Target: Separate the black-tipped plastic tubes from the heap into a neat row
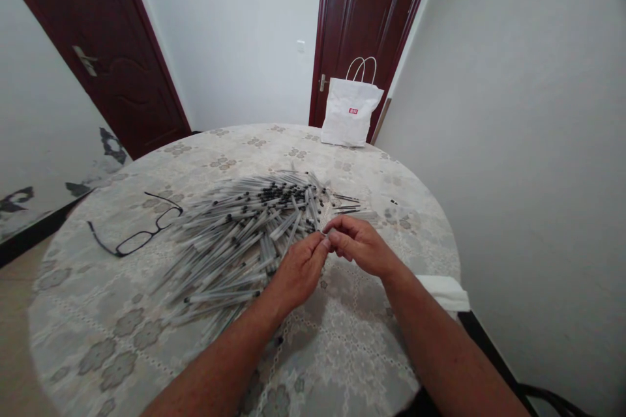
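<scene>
My left hand (304, 266) and my right hand (360, 246) meet over the table, fingertips pinched together. Between them shows a sliver of something small and pale, too covered by the fingers to name. To the left of my hands spreads a big loose pile of clear pens or pen tubes (229, 241), many with black ends. My left hand is at the right edge of this pile. Just beyond my right hand lie several thin dark sticks (347, 208), like pen refills, side by side.
A patterned cloth covers the round table (122, 332). Black-framed glasses (141, 241) lie open at the left. A white paper bag (349, 118) stands at the far edge. Near my right forearm is a folded white cloth or paper (445, 292). A small dark bit (394, 201) lies at the right.
</scene>
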A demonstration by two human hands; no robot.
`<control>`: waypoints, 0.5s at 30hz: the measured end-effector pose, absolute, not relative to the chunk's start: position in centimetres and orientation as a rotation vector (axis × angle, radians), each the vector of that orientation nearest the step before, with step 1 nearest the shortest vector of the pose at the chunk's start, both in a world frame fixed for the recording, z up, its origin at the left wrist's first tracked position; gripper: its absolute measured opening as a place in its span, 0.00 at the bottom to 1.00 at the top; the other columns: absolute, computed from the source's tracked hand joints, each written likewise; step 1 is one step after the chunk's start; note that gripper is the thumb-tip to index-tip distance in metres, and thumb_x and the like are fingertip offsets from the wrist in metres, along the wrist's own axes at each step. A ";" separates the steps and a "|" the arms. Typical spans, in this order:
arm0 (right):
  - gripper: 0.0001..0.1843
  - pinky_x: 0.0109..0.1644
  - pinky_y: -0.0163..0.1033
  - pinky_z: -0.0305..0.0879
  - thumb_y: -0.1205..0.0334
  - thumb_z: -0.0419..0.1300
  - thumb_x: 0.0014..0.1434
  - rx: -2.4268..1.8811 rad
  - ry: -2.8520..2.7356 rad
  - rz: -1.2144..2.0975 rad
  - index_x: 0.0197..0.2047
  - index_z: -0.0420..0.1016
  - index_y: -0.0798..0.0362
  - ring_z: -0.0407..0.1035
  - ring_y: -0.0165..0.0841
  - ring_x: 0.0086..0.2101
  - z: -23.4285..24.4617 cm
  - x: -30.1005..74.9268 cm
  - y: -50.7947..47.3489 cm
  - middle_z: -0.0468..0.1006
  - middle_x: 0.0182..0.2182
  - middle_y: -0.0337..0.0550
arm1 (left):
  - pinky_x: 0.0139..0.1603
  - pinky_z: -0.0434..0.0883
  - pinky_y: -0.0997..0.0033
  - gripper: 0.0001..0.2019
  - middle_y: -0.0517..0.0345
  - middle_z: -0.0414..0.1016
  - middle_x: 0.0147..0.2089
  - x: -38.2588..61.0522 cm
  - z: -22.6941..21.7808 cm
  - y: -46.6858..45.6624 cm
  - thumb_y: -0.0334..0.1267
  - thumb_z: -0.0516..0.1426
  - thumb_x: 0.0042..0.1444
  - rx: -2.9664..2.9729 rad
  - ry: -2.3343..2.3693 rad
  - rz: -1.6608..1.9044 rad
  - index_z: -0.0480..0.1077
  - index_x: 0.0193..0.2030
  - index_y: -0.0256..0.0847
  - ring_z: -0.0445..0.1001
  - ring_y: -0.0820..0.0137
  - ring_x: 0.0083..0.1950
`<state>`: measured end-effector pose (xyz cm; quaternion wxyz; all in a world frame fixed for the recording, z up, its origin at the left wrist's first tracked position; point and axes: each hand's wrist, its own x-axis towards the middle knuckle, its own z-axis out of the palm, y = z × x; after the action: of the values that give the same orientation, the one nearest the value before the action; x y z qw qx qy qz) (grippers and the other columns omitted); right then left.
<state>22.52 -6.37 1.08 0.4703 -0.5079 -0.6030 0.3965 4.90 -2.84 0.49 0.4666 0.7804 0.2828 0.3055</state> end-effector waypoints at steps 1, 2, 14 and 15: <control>0.12 0.25 0.30 0.60 0.53 0.60 0.65 -1.241 -1.491 0.964 0.43 0.75 0.53 0.65 0.25 0.24 1.1 22.5 -6.5 0.75 0.28 0.37 | 0.38 0.62 0.71 0.19 0.59 0.72 0.35 4.9 0.6 -2.9 0.45 0.45 0.71 1.920 0.682 0.749 0.72 0.39 0.39 0.68 0.70 0.35; 0.11 0.25 0.30 0.60 0.54 0.60 0.65 -1.239 -1.493 0.963 0.42 0.75 0.53 0.65 0.25 0.24 1.2 22.5 -6.5 0.75 0.28 0.37 | 0.38 0.62 0.71 0.18 0.59 0.73 0.35 4.9 0.6 -2.9 0.45 0.45 0.71 1.924 0.671 0.749 0.72 0.39 0.39 0.68 0.70 0.35; 0.14 0.25 0.33 0.59 0.49 0.59 0.64 -1.335 -1.362 0.751 0.42 0.75 0.52 0.61 0.28 0.21 0.0 22.7 -5.9 0.69 0.21 0.33 | 0.34 0.61 0.71 0.18 0.62 0.65 0.28 4.9 0.1 -2.6 0.48 0.45 0.70 1.864 0.724 0.765 0.70 0.38 0.42 0.65 0.70 0.32; 0.15 0.25 0.33 0.58 0.49 0.59 0.63 -1.374 -1.336 0.750 0.42 0.76 0.52 0.61 0.28 0.20 -0.2 23.1 -5.5 0.68 0.20 0.33 | 0.34 0.61 0.71 0.18 0.62 0.65 0.28 4.8 0.0 -2.5 0.47 0.45 0.70 1.852 0.745 0.775 0.70 0.38 0.42 0.66 0.69 0.31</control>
<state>23.11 -5.54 -0.18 0.5156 -0.5720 -0.5562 0.3124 4.83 -2.52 -0.03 0.4795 0.7589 0.3052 0.3177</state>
